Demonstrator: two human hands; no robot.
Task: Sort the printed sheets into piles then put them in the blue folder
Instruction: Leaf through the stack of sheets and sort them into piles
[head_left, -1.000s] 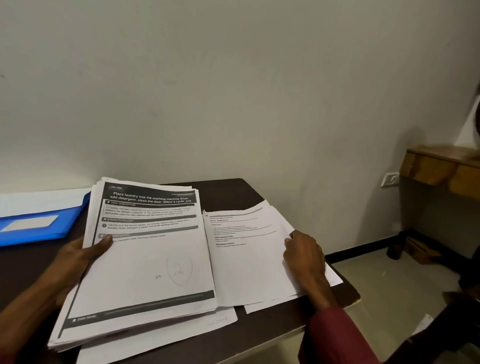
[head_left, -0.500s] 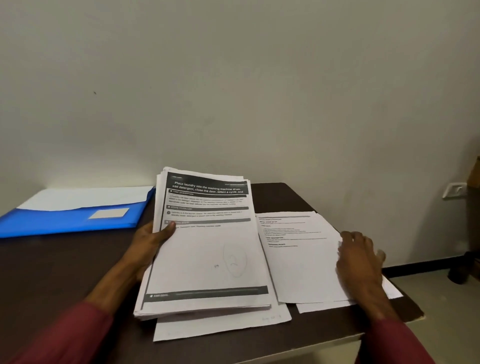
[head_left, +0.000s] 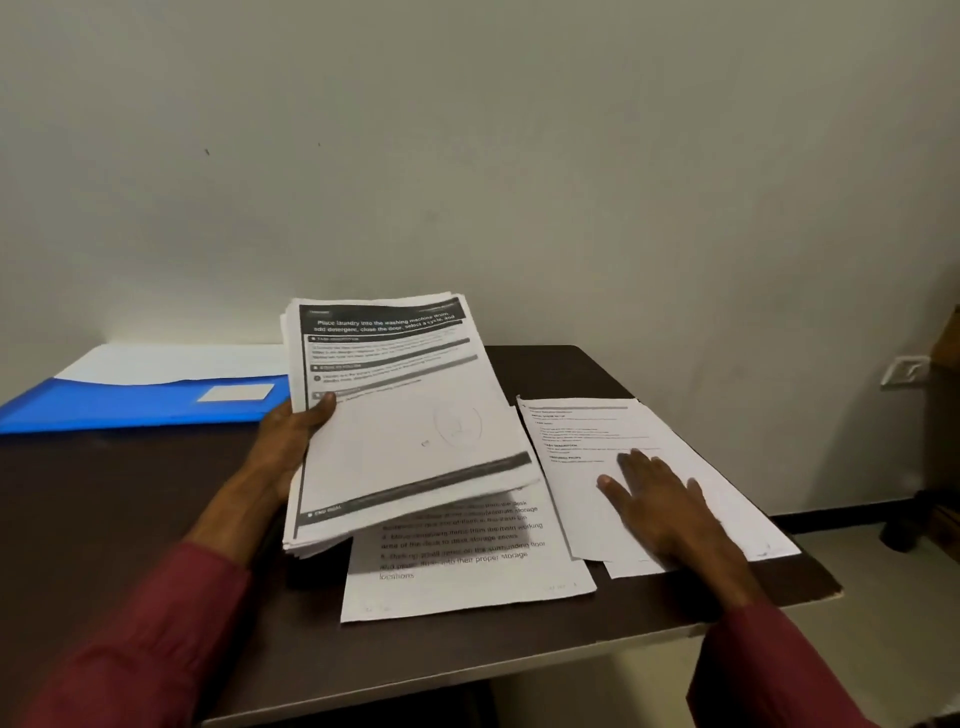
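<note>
Blue folder (head_left: 130, 408), qty 1: on table (head_left: 104, 519) at 10 o'clock; nothing filed that we can confirm. Left hand (head_left: 291, 434): thumb on top, fingers under, pinching main stack (head_left: 410, 431) of printed sheets at its left edge. Stack at 12 o'clock, raised and tilted, qty 1, sheet count unreadable. Loose sheet (head_left: 467, 577), qty 1, flat beneath it at 6 o'clock. Small pile (head_left: 587, 431) at 3 o'clock: 2 sheets visible, right hand (head_left: 662, 501) flat on them, fingers spread. We judge sorting at an early stage: 2 piles begun, bulk unsorted, filing not yet started.
</note>
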